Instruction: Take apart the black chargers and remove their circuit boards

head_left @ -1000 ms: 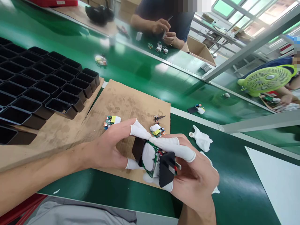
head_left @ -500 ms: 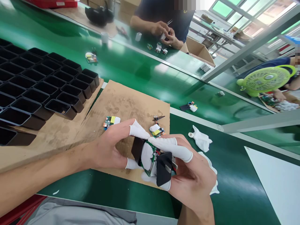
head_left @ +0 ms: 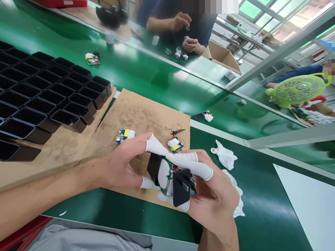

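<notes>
White finger cots cover fingertips on both hands. My left hand [head_left: 123, 164] pinches a black plastic housing [head_left: 154, 169] between thumb and index finger. Partly inside its open end sits a circuit board [head_left: 164, 174] with white compound on it. My right hand [head_left: 214, 184] grips this board and the black plug plate [head_left: 181, 188], whose metal prongs point right. The plate stands apart from the housing, with the board between them. Just beyond my fingers, another circuit board [head_left: 175, 144] lies on the cardboard sheet [head_left: 146, 108]. One more board [head_left: 125, 135] rests near my left knuckles.
Rows of empty black housings [head_left: 52, 90] stand at the left. Boards [head_left: 92, 58] lie on the green belt [head_left: 151, 80] beyond a pale rail. White cloth pieces [head_left: 225, 155] and a white sheet [head_left: 309, 205] are at right. A co-worker's hands [head_left: 192, 45] and a green fan [head_left: 298, 90] are across.
The boards on the green belt have shifted left. My right hand and the plug plate have moved very slightly left, toward the housing. The co-worker's hands have come apart.
</notes>
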Motion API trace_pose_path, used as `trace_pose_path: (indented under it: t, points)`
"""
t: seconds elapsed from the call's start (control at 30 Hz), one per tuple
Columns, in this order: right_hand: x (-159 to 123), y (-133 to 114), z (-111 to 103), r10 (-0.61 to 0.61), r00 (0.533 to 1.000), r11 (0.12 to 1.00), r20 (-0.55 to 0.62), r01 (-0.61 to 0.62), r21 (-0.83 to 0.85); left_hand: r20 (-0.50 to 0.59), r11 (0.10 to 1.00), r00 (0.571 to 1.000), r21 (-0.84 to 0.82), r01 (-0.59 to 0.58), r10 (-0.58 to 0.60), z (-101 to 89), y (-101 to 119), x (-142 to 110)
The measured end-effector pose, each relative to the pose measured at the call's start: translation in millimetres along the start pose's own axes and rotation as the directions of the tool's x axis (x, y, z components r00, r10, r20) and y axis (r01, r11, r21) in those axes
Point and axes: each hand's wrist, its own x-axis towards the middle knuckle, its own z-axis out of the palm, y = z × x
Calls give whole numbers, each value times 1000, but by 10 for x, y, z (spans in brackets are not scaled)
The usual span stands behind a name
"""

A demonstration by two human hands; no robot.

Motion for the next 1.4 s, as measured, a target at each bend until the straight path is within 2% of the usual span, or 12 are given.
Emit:
trace_pose_path:
  t: [0.13, 0.47, 0.73, 0.93, 1.2, 1.4]
  points:
    - [-23, 9, 3, 48, 999, 998, 16, -48, 31, 16, 1000, 1000, -19, -11, 11, 3, -18, 1]
    - [13, 7, 44, 56, 998, 998, 25, -56, 9, 8, 999, 1000, -47, -4, 4, 14, 3, 0]
    - [46, 48, 49, 51, 997, 999, 51, -51, -4, 0, 979, 993, -165, 118, -119, 55, -1, -19]
    - [41, 75, 84, 30, 999, 1000, 17, -30, -5, -4, 948, 970, -211, 237, -243, 89, 25, -28]
    - [6, 25, 19, 22, 993, 998, -115, -15, 60, -16, 964, 989, -225, 138, -145, 70, 3, -1]
    - [6, 11, -36, 14, 993, 999, -118, -9, 44, -29, 985, 997, -161, 63, -69, 47, -9, 15]
